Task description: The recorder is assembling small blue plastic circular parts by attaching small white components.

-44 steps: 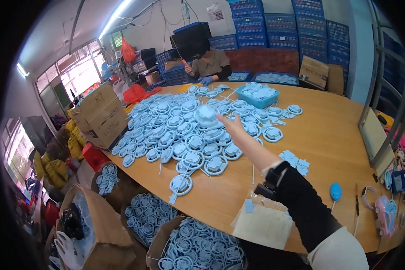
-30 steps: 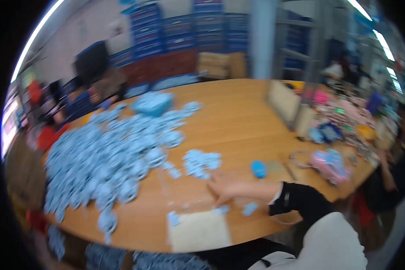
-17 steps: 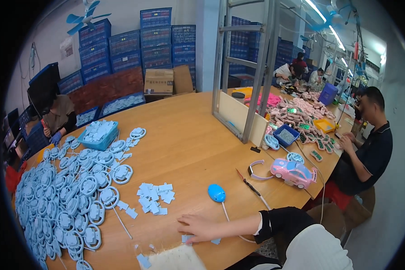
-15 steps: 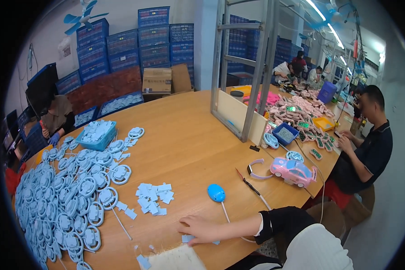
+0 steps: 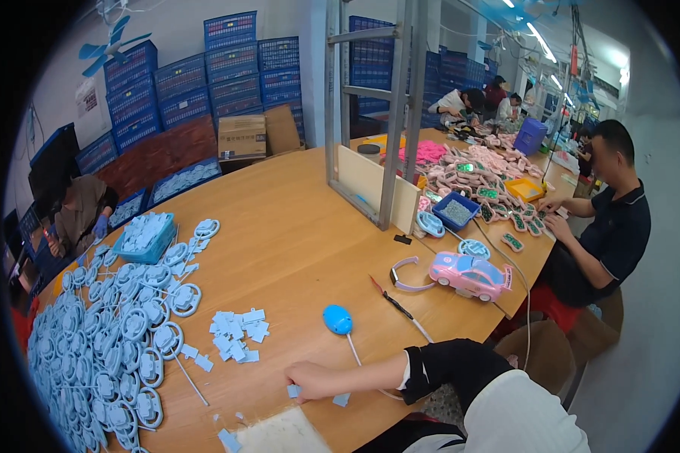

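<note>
My right hand (image 5: pixel 311 379) rests low over the wooden table (image 5: pixel 272 249), its fingers curled and closed on a small light-blue plastic cover (image 5: pixel 294 392) that sticks out below the thumb side. Another light-blue piece (image 5: pixel 341 399) lies just right of my wrist. Ahead of the hand is a loose heap of such flat pieces (image 5: pixel 238 334). A white pad (image 5: pixel 283 434) lies at the near table edge. A bright blue egg-shaped thing (image 5: pixel 338 319) with a pale cord sits beyond my forearm. My left hand is out of view.
Many light-blue steering-wheel toy parts (image 5: pixel 128 325) cover the left side beside a filled teal basket (image 5: pixel 147 238). A soldering iron (image 5: pixel 400 308), a pink toy car (image 5: pixel 470 275) and a metal frame (image 5: pixel 393 136) stand right. A co-worker (image 5: pixel 608 204) sits at right, another person (image 5: pixel 83 215) at left.
My right hand has gone from fingers spread on the table to closed round a light-blue piece. The whole view has shifted slightly left and up.
</note>
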`<state>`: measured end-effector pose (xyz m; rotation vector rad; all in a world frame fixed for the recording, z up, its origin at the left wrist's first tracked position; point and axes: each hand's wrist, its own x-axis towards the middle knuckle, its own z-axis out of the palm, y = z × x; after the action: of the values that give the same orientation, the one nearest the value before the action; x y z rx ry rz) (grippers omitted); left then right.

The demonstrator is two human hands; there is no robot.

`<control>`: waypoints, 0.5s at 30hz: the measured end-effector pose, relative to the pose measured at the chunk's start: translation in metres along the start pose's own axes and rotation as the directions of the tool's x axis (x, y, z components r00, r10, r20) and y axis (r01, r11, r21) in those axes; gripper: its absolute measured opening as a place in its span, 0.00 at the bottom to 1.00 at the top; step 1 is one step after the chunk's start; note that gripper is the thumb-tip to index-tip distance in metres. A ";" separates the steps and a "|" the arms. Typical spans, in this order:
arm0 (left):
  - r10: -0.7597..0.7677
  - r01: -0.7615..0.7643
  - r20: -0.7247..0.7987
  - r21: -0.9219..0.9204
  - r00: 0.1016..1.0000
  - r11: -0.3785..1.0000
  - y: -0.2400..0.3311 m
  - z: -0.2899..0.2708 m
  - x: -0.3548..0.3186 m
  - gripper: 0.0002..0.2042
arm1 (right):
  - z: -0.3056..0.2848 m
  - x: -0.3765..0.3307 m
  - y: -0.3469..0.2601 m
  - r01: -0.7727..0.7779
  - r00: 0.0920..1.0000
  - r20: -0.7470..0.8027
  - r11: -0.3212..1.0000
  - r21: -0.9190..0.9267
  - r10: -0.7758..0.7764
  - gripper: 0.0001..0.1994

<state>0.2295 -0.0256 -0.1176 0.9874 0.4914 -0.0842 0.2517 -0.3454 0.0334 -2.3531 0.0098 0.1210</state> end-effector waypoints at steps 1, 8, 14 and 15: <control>0.008 -0.008 -0.014 -0.015 1.000 1.000 0.005 -0.001 0.001 0.16 | 0.000 0.001 -0.001 -0.012 1.000 0.019 1.000 0.025 0.012 0.17; 0.054 -0.070 -0.107 -0.145 0.993 0.987 0.025 -0.001 -0.007 0.16 | 0.004 -0.003 0.015 0.033 0.999 -0.004 0.999 -0.025 -0.033 0.13; 0.086 -0.140 -0.217 -0.251 0.972 0.958 0.034 -0.006 -0.020 0.16 | -0.007 -0.017 -0.012 0.090 0.996 -0.022 0.939 0.331 -0.087 0.07; 0.097 -0.168 -0.259 -0.266 0.961 0.949 0.038 -0.015 -0.025 0.16 | -0.005 -0.016 -0.020 0.050 0.998 0.007 0.914 0.402 -0.058 0.07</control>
<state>0.2129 0.0040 -0.0837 0.7456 0.6398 0.2279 0.2369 -0.3355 0.0521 -1.9371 -0.0372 0.1030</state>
